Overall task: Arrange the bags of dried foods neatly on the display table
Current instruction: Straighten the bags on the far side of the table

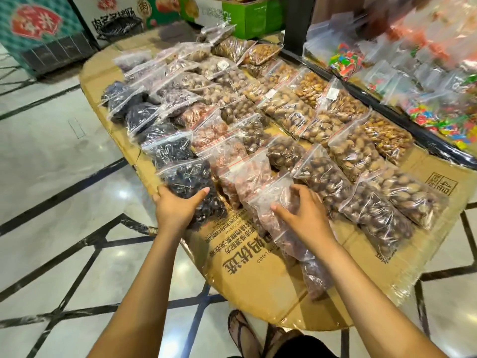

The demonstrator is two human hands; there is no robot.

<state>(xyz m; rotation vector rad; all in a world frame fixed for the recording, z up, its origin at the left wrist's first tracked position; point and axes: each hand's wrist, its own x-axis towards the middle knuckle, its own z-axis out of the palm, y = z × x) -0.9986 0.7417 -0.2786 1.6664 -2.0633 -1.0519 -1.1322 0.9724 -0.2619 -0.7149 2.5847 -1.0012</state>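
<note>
While half-open, left hand (175, 210) round dark bag (189, 177), right (307, 215) round reddish bag (291, 244)

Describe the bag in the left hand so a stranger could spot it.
Start at the cardboard-covered table; its left-hand column holds dark bags. The nearest one, the black-filled bag, is gripped by the left hand. Its contents are black, unlike the reddish bag beside it.

The cardboard (258, 285) bears upside-down Chinese print and the word "LIQUID"; a white box (108, 20) shows "肉".
</note>
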